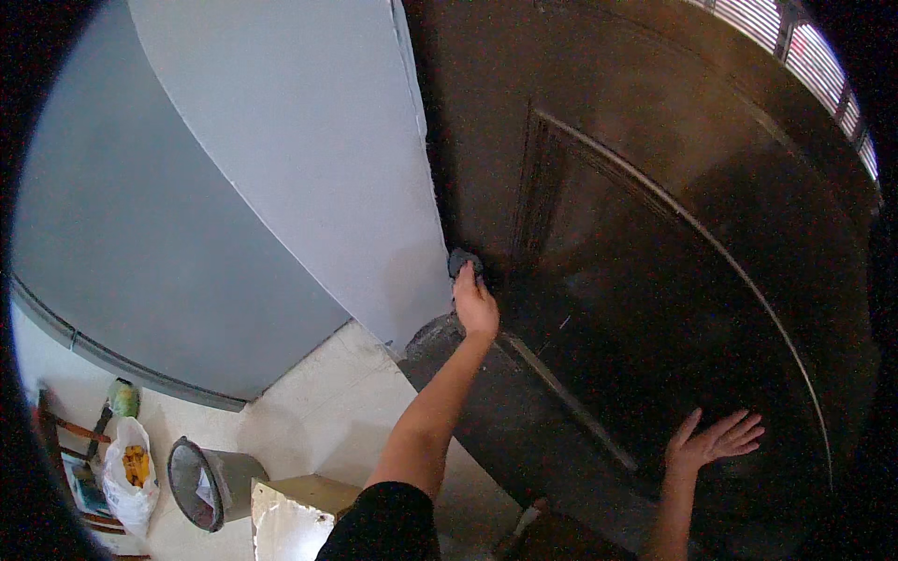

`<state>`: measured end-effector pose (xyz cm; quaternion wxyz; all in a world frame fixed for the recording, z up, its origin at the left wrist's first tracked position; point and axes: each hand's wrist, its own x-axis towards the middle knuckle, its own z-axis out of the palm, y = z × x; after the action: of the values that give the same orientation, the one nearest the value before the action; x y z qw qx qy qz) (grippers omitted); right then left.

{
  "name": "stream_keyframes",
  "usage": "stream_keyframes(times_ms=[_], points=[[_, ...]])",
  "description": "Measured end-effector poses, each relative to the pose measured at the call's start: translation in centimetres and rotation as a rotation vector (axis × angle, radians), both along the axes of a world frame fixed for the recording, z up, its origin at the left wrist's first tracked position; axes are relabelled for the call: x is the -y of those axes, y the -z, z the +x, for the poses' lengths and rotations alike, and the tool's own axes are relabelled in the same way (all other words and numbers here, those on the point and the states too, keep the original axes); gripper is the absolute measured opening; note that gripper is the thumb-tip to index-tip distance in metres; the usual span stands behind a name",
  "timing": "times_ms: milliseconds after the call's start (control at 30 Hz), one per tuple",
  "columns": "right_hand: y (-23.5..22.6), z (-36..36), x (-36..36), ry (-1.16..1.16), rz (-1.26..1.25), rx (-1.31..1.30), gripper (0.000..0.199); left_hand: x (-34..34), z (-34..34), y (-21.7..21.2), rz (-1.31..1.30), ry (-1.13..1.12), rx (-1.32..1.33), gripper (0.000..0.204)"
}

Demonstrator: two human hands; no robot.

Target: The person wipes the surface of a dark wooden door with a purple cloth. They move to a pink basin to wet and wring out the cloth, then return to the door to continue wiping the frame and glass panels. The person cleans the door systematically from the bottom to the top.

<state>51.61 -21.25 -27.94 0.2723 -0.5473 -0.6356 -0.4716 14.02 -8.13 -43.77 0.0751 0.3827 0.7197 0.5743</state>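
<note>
Cloth (pixel 460 260) in left hand (pixel 477 307), where dark door (pixel 645 271) meets pale wall (pixel 309 140).
Its fingers clamp the cloth; the right hand (pixel 711 442) is near the door, fingers apart.

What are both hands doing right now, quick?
Left hand: closed around a dark grey wad, maybe a rag.
Right hand: open and empty, fingers spread, in front of the dark door.

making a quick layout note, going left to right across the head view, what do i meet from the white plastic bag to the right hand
White plastic bag, grey bin, pale box, left hand holding a dark wad, right hand.
</note>
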Motion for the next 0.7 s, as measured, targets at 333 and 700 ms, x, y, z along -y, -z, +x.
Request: stream_keyframes(times_ms=[333,700], points=[[-1.7,1.2,0.7,0.033,-0.006,0.022,0.069,-0.8,-1.8,-14.4,0.448,-0.027,-0.181,0.05],[-1.9,1.6,1.7,0.041,0.008,0.028,0.068,-1.3,-0.5,-0.2,0.027,0.279,0.349,0.051]])
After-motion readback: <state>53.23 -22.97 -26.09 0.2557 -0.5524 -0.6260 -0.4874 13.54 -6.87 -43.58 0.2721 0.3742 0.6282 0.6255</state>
